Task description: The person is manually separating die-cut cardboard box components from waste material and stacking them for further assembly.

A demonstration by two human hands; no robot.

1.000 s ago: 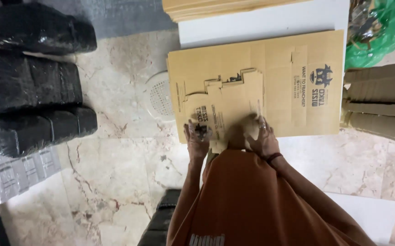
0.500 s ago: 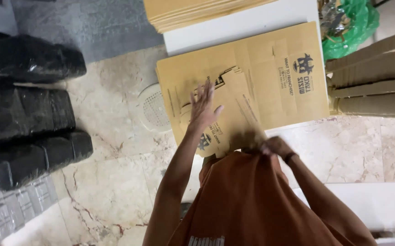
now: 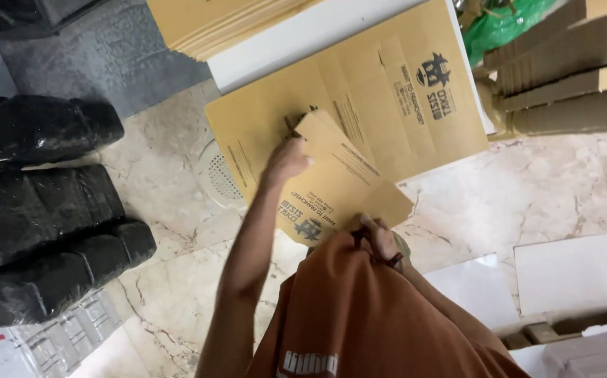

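A flat brown cardboard box blank (image 3: 415, 105) with dark printing lies on the marble floor. A smaller folded cardboard piece (image 3: 338, 183) is lifted off it and tilted. My left hand (image 3: 286, 161) grips that piece at its far upper edge. My right hand (image 3: 380, 238) holds its near lower corner, close to my orange shirt. Part of the right hand is hidden by the shirt.
Several black wrapped bundles (image 3: 44, 210) lie at the left. A stack of flat cardboard (image 3: 226, 21) sits on a white board (image 3: 303, 42) at the top. Folded boxes (image 3: 569, 91) and a green bag (image 3: 506, 24) are at the upper right. White sheets (image 3: 576, 269) lie at the right.
Both hands were pressing low on the cardboard. The left hand then reached up to the far edge, and the folded piece has been lifted and swung toward me.
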